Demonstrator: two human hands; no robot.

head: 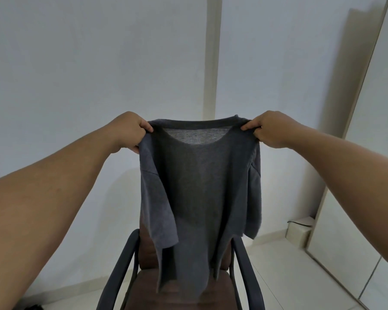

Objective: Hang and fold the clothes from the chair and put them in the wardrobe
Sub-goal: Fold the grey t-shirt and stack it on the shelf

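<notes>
Head view: a person is holding a grey T-shirt (199,186) up at arm's length, both bare forearms reaching forward into the frame. The left hand (130,130) is pinching the shirt's left shoulder, thumb and curled fingers closing on the fabric just beside the collar. The right hand (271,129) is gripping the opposite shoulder in the same way, thumb on top and fingers tucked under the cloth. The neckline is stretching almost level between the two hands, and the body of the shirt is hanging straight down from them, its short sleeves drooping at either side. The garment is dangling directly above a chair (184,294) with a brown seat and dark armrests; the hem is hanging low over the seat, though whether it is touching the cushion cannot be told. Behind the chair a pale wall (99,63) is filling most of the frame, with a light vertical strip running down it. At the right edge a tall white wardrobe (372,175) is standing, and a small white box (299,230) is sitting on the pale tiled floor (289,276) near its base.
</notes>
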